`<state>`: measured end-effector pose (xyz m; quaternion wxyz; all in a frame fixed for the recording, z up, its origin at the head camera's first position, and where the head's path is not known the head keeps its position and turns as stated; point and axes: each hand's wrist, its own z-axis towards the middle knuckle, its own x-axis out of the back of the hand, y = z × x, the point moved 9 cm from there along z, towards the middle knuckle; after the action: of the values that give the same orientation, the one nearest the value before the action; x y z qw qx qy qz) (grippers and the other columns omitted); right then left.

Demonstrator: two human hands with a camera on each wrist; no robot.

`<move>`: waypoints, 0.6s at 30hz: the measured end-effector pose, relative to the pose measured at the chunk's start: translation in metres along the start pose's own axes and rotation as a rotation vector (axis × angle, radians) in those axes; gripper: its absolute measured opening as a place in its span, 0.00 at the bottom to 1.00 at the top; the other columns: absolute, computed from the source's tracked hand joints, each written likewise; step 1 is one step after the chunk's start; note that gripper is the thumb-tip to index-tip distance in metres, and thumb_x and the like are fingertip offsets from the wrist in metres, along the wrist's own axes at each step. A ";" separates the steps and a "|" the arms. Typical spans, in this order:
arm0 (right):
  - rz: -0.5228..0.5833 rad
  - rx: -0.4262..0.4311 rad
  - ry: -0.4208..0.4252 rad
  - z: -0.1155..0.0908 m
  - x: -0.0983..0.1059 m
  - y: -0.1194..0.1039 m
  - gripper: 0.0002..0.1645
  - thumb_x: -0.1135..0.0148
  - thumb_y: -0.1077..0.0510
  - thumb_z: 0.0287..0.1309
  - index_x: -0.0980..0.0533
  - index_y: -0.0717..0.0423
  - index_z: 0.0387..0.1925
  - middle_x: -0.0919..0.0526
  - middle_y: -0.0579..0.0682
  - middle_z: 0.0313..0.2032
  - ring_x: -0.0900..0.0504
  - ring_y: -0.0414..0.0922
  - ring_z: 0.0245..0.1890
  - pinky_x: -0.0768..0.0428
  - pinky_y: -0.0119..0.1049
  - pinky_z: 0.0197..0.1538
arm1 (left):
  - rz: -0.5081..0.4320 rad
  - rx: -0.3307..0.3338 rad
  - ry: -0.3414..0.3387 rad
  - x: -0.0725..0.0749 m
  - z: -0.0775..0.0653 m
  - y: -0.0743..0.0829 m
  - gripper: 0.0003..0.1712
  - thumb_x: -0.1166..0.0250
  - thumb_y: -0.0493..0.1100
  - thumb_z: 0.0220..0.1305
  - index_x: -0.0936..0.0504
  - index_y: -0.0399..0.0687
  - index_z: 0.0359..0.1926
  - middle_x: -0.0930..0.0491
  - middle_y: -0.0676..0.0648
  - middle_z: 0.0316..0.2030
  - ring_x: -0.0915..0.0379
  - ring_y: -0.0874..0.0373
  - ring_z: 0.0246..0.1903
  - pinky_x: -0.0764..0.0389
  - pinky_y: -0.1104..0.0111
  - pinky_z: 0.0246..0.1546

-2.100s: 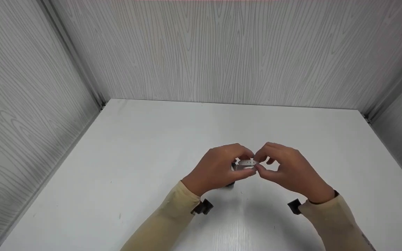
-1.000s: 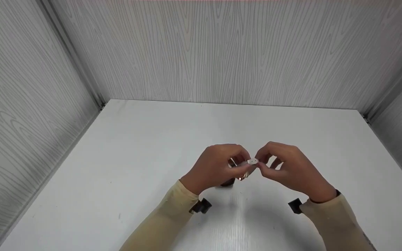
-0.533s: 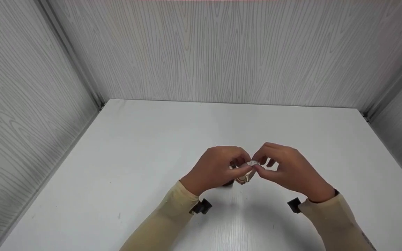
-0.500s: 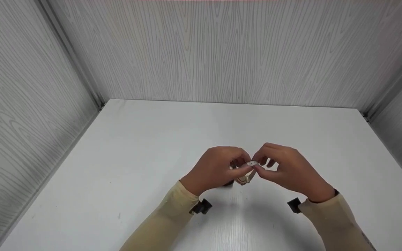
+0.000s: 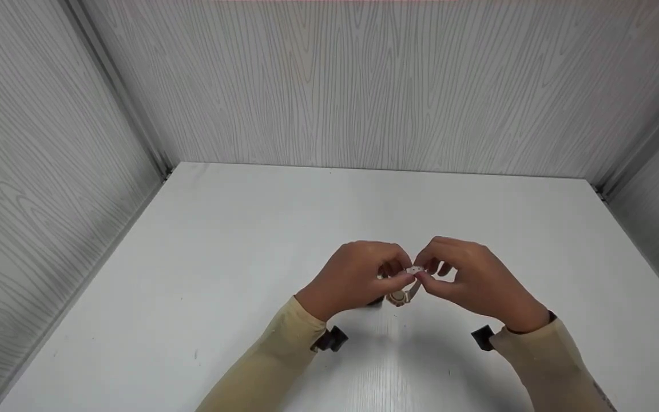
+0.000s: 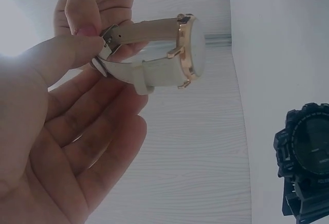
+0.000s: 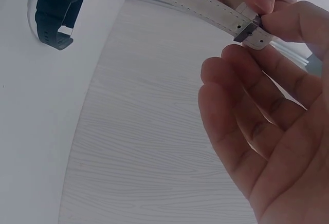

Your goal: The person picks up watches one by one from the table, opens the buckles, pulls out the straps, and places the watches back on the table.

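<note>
In the head view my left hand (image 5: pixel 358 277) and right hand (image 5: pixel 469 277) meet above the white table, fingertip to fingertip. Between them they pinch the strap of a wristwatch (image 5: pixel 398 297), whose rose-gold case hangs below. In the left wrist view the white strap (image 6: pixel 162 73) bends into a loop, and its metal buckle (image 6: pixel 110 39) sits at the fingertips. From the right wrist side, the strap's holed end (image 7: pixel 257 40) passes through the buckle, with my right thumb against it. A black sports watch (image 6: pixel 311 144) lies apart on the table, mostly hidden behind my left hand in the head view.
The white table (image 5: pixel 238 229) is bounded by wood-grain panels at the back (image 5: pixel 352 86) and both sides. A small black wrist camera (image 5: pixel 330 339) sticks out at the left cuff, and another wrist camera (image 5: pixel 483 337) at the right.
The strap, earlier stretched between the hands, is now bent over, and the watch case has come into sight below the fingers. Both hands have stayed nearly in place.
</note>
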<state>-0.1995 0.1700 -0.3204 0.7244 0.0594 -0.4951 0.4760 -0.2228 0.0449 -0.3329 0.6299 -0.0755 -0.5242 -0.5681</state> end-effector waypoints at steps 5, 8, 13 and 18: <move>0.002 0.005 0.001 0.000 0.002 -0.001 0.14 0.29 0.68 0.57 0.19 0.45 0.37 0.19 0.34 0.34 0.19 0.36 0.31 0.17 0.36 0.34 | 0.001 0.013 -0.008 0.001 0.000 -0.001 0.07 0.32 0.47 0.71 0.14 0.50 0.41 0.13 0.57 0.31 0.21 0.73 0.31 0.23 0.79 0.35; 0.004 0.001 0.008 0.000 0.005 -0.001 0.15 0.29 0.68 0.57 0.20 0.44 0.38 0.19 0.33 0.35 0.20 0.34 0.31 0.17 0.35 0.33 | 0.006 0.013 -0.003 0.002 0.000 -0.002 0.06 0.31 0.47 0.70 0.14 0.50 0.41 0.13 0.57 0.32 0.21 0.73 0.31 0.23 0.78 0.35; 0.031 -0.013 0.025 0.000 0.008 0.000 0.16 0.30 0.69 0.56 0.20 0.44 0.38 0.18 0.32 0.35 0.20 0.32 0.32 0.17 0.34 0.33 | -0.019 0.002 0.011 0.004 0.000 -0.001 0.06 0.31 0.45 0.70 0.14 0.49 0.41 0.13 0.56 0.31 0.21 0.72 0.30 0.23 0.79 0.35; 0.044 -0.020 0.034 0.000 0.008 0.000 0.17 0.30 0.69 0.56 0.20 0.45 0.41 0.18 0.34 0.37 0.19 0.34 0.35 0.17 0.32 0.35 | -0.040 -0.023 0.036 0.006 -0.001 0.000 0.04 0.31 0.43 0.69 0.14 0.49 0.41 0.13 0.56 0.31 0.21 0.73 0.30 0.23 0.78 0.35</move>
<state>-0.1989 0.1751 -0.3139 0.7227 0.0333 -0.4888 0.4875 -0.2234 0.0408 -0.3291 0.6269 -0.0617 -0.5077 -0.5878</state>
